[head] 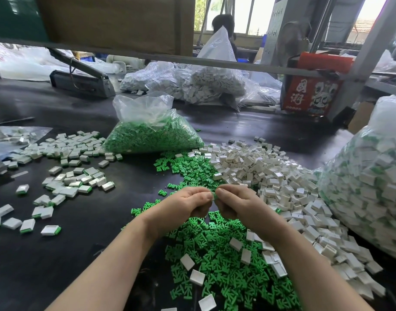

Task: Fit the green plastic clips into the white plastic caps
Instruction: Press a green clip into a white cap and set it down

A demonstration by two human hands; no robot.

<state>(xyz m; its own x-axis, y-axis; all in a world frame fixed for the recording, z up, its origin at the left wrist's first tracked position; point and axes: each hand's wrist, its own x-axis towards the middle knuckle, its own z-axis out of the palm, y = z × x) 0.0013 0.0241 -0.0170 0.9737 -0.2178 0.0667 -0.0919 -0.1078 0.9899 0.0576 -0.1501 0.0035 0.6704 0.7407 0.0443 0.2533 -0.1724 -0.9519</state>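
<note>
My left hand and my right hand meet at the fingertips above the table, pinching a small green clip between them; most of it is hidden by my fingers, and I cannot tell whether a cap is in there too. Below my hands spreads a pile of loose green clips with a few white caps lying on it. A heap of white caps lies to the right. Finished caps with green inserts are scattered on the left.
An open plastic bag of green clips stands behind the piles. A large bag of assembled pieces fills the right edge. Bags of white caps, a heat sealer and a red carton sit at the back. A person sits beyond the table.
</note>
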